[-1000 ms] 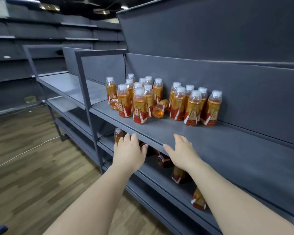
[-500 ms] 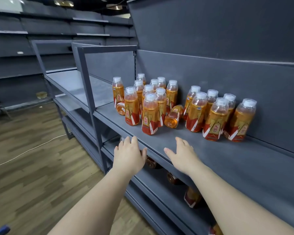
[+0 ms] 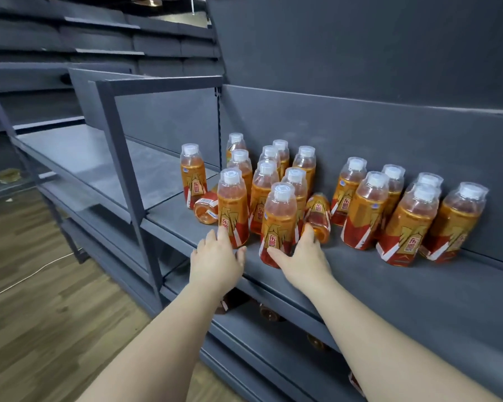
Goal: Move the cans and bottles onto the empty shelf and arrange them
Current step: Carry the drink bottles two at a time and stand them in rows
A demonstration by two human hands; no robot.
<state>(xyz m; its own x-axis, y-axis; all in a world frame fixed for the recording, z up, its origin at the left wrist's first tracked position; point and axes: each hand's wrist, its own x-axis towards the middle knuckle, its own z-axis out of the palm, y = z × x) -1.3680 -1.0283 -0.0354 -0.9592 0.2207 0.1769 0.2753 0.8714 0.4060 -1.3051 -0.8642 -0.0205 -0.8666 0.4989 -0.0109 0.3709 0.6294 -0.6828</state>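
Several orange drink bottles with white caps and red-gold labels stand on the grey shelf (image 3: 375, 280). Two of them lie on their sides: one at the left (image 3: 206, 208), one in the middle (image 3: 318, 217). My left hand (image 3: 217, 258) reaches with straight fingers to the foot of a front standing bottle (image 3: 233, 210), fingertips at its base. My right hand (image 3: 301, 258) is spread open at the base of the nearest standing bottle (image 3: 278, 224), its fingertips close to the middle fallen bottle. Neither hand grips anything.
On the lower shelf (image 3: 244, 326) more bottles lie partly hidden under the shelf edge. A grey upright frame (image 3: 122, 158) divides this bay from another shelf (image 3: 79, 158) at the left. Wooden floor (image 3: 41, 314) with a white cable lies below left.
Both hands have moved forward from the shelf's front edge up to the bases of the front bottles. The camera has come closer to the shelf.
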